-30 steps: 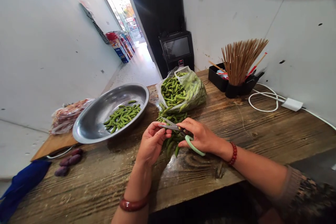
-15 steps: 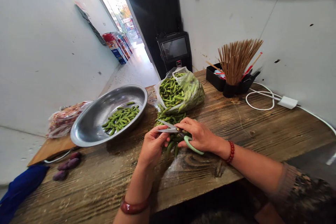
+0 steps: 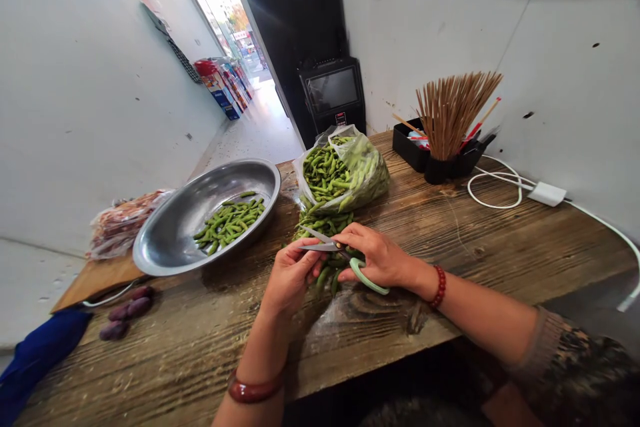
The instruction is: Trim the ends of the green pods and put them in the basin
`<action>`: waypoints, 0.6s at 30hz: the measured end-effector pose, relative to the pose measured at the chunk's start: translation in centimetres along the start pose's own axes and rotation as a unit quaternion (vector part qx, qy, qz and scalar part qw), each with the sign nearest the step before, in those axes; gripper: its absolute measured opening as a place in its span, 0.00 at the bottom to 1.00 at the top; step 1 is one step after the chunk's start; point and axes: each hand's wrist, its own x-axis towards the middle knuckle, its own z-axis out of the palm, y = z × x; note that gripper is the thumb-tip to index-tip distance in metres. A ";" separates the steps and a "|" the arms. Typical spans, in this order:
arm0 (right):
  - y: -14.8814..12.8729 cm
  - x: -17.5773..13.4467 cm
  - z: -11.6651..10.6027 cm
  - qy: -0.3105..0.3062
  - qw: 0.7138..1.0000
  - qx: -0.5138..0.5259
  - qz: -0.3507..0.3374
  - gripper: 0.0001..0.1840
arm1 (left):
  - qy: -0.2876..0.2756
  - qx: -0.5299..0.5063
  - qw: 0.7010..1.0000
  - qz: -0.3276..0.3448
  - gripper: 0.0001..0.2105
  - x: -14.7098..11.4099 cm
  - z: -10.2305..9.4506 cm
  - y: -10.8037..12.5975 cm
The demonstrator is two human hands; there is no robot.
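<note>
My right hand (image 3: 375,257) is closed around the pale green handles of a pair of scissors (image 3: 357,270). The blades point left, slightly apart, and reach the fingertips of my left hand (image 3: 293,273). Those left fingers are pinched together; what they hold is hidden. Under and behind both hands lies a pile of green edamame pods (image 3: 327,221), spilling from a clear plastic bag (image 3: 373,177) full of them. To the left, a wide steel basin (image 3: 167,233), tilted, holds more edamame pods (image 3: 230,221) at its right side.
Purple, potato-like tubers (image 3: 140,307) lie on the wooden table (image 3: 200,353) at left, near a blue cloth (image 3: 47,353). A bagged reddish food (image 3: 125,223) sits behind the basin. At back right stand skewers (image 3: 455,117) in a black holder (image 3: 410,150), beside a white cable (image 3: 547,193).
Both hands and the scissors hold nearly the same pose. The blades look about as far apart as before. The whole view has shifted very slightly.
</note>
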 end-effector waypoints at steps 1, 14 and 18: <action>0.0 0.0 0.0 0.001 1.000 0.003 -0.001 0.34 | -0.006 0.007 1.000 0.003 0.13 0.0 -0.1 0.0; 0.0 -0.1 -0.2 -0.025 0.999 -0.022 0.001 0.28 | -0.006 0.101 0.994 0.030 0.10 0.1 -0.5 -0.4; 0.3 -0.3 0.1 -0.031 0.999 -0.025 0.005 0.26 | -0.005 0.103 0.994 0.035 0.09 0.2 -0.5 -0.8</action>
